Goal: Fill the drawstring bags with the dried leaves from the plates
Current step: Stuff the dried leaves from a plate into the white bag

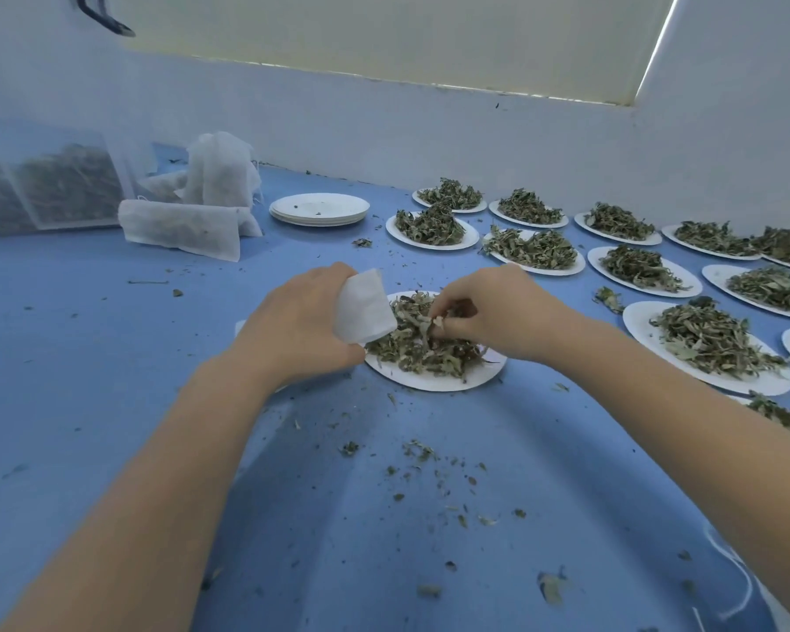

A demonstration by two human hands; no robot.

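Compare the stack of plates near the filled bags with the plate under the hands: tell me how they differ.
The stack of plates is nearly bare, with only a few crumbs on top; the plate under the hands carries a heap of dried leaves. The stack is several plates piled up; the near one lies single. The stack sits untouched; at the near plate the right hand pinches leaves while the left hand holds a small white bag. Both are white, round, and on the blue surface.

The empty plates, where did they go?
The empty plates sit stacked at the back of the blue table, between the filled bags on the left and the leaf plates.
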